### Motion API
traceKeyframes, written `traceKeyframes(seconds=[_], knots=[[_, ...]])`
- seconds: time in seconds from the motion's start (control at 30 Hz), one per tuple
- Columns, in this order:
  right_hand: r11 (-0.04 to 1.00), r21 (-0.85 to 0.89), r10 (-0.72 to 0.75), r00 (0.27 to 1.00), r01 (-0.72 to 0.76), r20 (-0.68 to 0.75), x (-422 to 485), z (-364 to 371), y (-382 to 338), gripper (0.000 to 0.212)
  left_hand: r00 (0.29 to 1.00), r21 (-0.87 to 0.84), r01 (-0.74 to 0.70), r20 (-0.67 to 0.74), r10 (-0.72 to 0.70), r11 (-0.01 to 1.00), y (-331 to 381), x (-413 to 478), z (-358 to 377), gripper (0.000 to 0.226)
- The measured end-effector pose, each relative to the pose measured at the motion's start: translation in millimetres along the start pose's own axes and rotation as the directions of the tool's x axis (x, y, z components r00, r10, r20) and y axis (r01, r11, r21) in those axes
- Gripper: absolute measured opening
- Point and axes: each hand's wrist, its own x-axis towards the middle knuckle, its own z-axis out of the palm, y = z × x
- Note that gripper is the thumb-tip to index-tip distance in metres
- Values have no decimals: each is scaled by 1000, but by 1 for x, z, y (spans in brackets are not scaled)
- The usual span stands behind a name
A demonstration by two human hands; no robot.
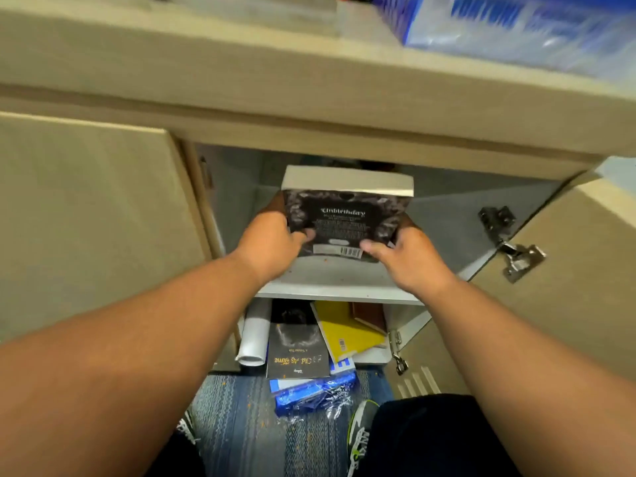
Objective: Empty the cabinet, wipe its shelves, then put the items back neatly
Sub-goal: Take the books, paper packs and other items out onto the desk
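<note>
Gripping the thick dark book (pixel 347 215) from both sides, the person has it just inside the open cabinet (pixel 344 132), over the upper shelf (pixel 330 282), back cover facing them and the pale page edges on top. The left hand (pixel 272 242) is curled round the book's left edge with the thumb on the cover; the right hand (pixel 409 256) does the same on the right, thumb near the barcode. I can't tell whether the lower edge touches the shelf or hangs just above it.

The shelf is dotted with orange specks (pixel 323 260), so I'd judge it unwiped and this book on its way out. A volume that thick wants both hands kept on it: draw it straight towards the body, level, and mind the metal hinge (pixel 509 242) on the right door as the elbow comes back.

Below, the lower compartment holds a second dark book (pixel 297 352), a yellow notebook (pixel 347 333) and a white paper roll (pixel 254 335), all spilling forward, with a blue plastic packet (pixel 313 395) on the carpet (pixel 237 425) just in front. Better to set this book clear of that heap, flat, so the pile doesn't slide
</note>
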Motion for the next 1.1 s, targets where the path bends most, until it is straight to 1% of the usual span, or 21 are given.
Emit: traceKeyframes(seconds=[0.03,0.1,0.23,0.33,0.4,0.47,0.53,0.6,0.63,0.67,0.73,0.8,0.83,0.87,0.9,0.93,0.97,1.0,1.03,1.07,1.1], knots=[[1000,-11,-9,1000,9,6,-12,-3,-8,30,1000,6,-9,0,9,1000,4,-11,-8,44],[999,12,-30,1000,30,-3,-35,-8,-30,32,999,-33,-33,-4,33,999,20,-34,-26,43],[996,13,-93,996,93,-12,-75,-23,-79,41,994,-111,-112,-20,111,987,52,-72,-61,51],[988,-20,-155,988,155,-24,-91,-36,-114,45,981,-156,-191,-67,182,969,73,-88,-90,55],[979,-24,-203,979,202,-34,-100,-44,-136,46,972,-218,-235,-86,221,947,88,-98,-107,55],[966,-27,-258,964,257,-58,-103,-53,-163,55,958,-278,-282,-136,253,918,104,-103,-125,49],[953,1,-303,949,304,-89,-99,-60,-188,71,934,-322,-342,-219,282,883,118,-102,-140,41],[935,23,-346,923,354,-166,-92,-66,-218,83,901,-307,-389,-321,290,868,137,-96,-159,39],[925,16,-367,904,380,-218,-88,-69,-235,84,882,-268,-406,-365,298,873,148,-89,-169,37],[916,13,-383,883,401,-270,-83,-72,-252,80,860,-239,-423,-410,305,874,161,-82,-180,37],[902,18,-396,845,430,-359,-71,-79,-288,60,817,-212,-452,-487,308,866,190,-61,-201,41],[909,-55,-398,821,413,-410,-52,-82,-315,38,787,-148,-428,-546,287,892,218,-40,-219,50],[921,-94,-382,830,377,-407,-40,-82,-323,30,784,-94,-385,-558,271,918,229,-28,-227,52],[937,-138,-350,862,321,-367,-29,-80,-327,29,800,-22,-309,-547,247,951,235,-14,-232,51],[943,-202,-315,901,263,-297,-21,-77,-326,35,828,86,-212,-512,226,973,238,-2,-234,46],[942,-252,-279,935,222,-218,-14,-73,-322,47,866,202,-118,-459,201,972,233,8,-234,41],[941,-274,-250,953,198,-170,-8,-68,-314,59,894,266,-85,-406,191,960,223,14,-230,41],[945,-265,-242,957,194,-160,-7,-63,-306,66,906,267,-119,-365,214,956,210,19,-223,45],[947,-239,-260,948,214,-183,-6,-60,-297,69,899,188,-221,-342,275,957,194,21,-216,47],[942,-219,-298,932,253,-207,-4,-58,-290,71,871,86,-341,-347,349,936,180,21,-211,46],[935,-205,-330,921,289,-207,-2,-57,-282,75,844,2,-423,-364,395,906,168,18,-207,50]])
